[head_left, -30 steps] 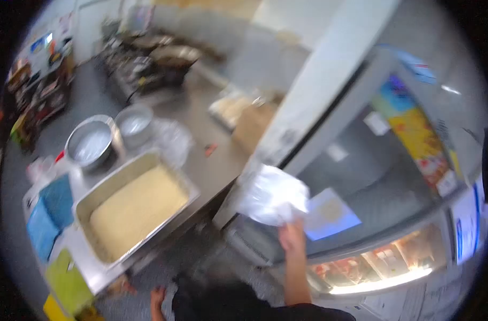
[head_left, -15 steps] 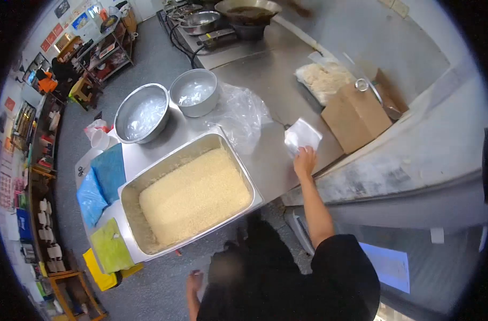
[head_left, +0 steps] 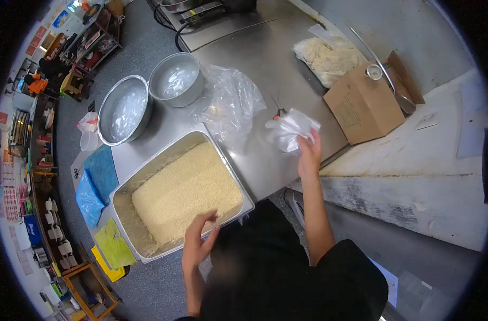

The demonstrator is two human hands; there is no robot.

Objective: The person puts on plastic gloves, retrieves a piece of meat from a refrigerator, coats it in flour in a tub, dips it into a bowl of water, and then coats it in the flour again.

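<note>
My right hand (head_left: 309, 154) is closed on a bunch of thin, clear plastic (head_left: 292, 130), which looks like bags or disposable gloves; I cannot tell which. The plastic is held over the steel counter, partly covering scissors (head_left: 278, 113) with orange on the handles. My left hand (head_left: 198, 241) is above the front rim of a deep metal pan (head_left: 127, 211). Its fingers curve to the right, with the thumb apart and nothing in the hand. Pale yellow grains (head_left: 185, 195), like rice, fill the bottom of the pan.
Two metal bowls (head_left: 106, 128) (head_left: 198, 88) stand behind the pan beside a large clear plastic bag (head_left: 230, 101). A cardboard box (head_left: 364, 104) and a bag of pale food (head_left: 327, 59) sit by the wall. Blue (head_left: 99, 171) and green (head_left: 114, 245) cloth-like pieces lie left.
My left hand has come up from low beside my body to the pan's front rim. The plastic in my right hand has shifted slightly and spread out. The view has moved.
</note>
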